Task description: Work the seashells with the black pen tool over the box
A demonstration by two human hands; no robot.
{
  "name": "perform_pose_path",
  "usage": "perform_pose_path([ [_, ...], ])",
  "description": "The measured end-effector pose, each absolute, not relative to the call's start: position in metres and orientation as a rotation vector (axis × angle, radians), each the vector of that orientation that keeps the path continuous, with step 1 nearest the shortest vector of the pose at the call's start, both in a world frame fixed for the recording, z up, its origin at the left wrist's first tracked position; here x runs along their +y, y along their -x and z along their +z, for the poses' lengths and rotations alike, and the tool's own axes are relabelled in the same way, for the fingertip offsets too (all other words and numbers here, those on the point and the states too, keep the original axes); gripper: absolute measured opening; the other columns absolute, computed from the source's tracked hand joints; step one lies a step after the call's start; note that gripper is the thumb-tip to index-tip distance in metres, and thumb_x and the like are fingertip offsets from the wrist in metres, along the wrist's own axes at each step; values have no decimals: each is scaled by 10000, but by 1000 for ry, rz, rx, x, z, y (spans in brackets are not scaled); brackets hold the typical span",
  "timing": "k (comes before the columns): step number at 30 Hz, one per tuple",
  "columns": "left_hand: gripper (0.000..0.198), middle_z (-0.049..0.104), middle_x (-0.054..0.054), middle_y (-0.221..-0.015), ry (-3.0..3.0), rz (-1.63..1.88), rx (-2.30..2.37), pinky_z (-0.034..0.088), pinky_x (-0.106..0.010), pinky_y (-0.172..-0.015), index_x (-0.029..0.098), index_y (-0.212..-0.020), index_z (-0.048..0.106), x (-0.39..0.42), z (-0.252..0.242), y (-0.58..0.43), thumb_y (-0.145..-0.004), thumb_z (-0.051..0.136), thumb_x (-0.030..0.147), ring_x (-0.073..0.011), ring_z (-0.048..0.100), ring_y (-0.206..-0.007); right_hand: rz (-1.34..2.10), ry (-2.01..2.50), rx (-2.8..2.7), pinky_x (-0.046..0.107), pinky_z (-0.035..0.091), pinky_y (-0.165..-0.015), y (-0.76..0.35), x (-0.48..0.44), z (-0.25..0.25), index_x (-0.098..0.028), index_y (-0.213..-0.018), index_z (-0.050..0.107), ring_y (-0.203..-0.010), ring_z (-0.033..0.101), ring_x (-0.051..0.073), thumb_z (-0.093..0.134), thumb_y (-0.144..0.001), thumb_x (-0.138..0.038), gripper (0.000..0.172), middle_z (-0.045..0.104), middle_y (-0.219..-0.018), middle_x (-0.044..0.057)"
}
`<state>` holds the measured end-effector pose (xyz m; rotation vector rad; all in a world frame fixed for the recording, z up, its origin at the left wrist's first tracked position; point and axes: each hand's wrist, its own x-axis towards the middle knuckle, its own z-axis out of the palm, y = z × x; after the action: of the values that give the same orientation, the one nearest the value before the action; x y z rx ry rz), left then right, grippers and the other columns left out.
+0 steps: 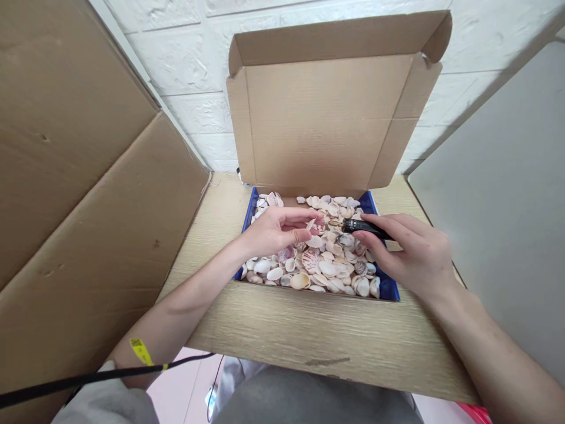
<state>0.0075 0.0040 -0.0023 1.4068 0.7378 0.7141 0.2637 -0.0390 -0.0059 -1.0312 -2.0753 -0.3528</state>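
**Fingers: left hand (273, 231) pinching a small pale shell (311, 224), right hand (412, 247) gripping a black pen-shaped tool (367, 228)**

Biggest first. White brick-pattern wall (185, 65) at the back, cardboard panel (83, 194) on the left, grey panel (498, 200) on the right. Wood-grain tabletop (282, 330) between them. On it, a shallow box (248, 219) with blue sides, its plain cardboard lid (326, 118) standing open toward the wall.

Box holds a loose spread of shells (339, 270), mostly white and cream. Near the middle, a red-striped scallop (311, 261); by the near edge, a yellowish shell (300, 281).

Both hands are over the box. Right: thumb and fingers closed round the tool body, brass-coloured tip (336, 223) pointing left at the pinched shell. Left: shell upright between thumb and fingertips, just beside that tip. Touching or a hair apart? Can't tell from this angle.

My read on the step: tip being lined up with the shell, tool work not visibly done. Any hole or mark on it is too small to make out.

Next move, I'd judge, calls for a firm left pinch, fingertips clear of the tip's line, and a straight, light push from the right.
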Motion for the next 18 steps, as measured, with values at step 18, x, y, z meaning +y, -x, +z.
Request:
perform_pose_path([
  [18, 531, 745, -155, -1154, -1396, 695, 749, 581, -374, -942, 116, -1194, 706, 4, -2, -6, -746, 823, 376, -263, 725, -1062, -457, 937, -2055, 352, 553, -659, -264, -39, -1, -203, -1149, 646, -739, 677, 215, 781, -799, -171, 377, 740, -915, 82],
])
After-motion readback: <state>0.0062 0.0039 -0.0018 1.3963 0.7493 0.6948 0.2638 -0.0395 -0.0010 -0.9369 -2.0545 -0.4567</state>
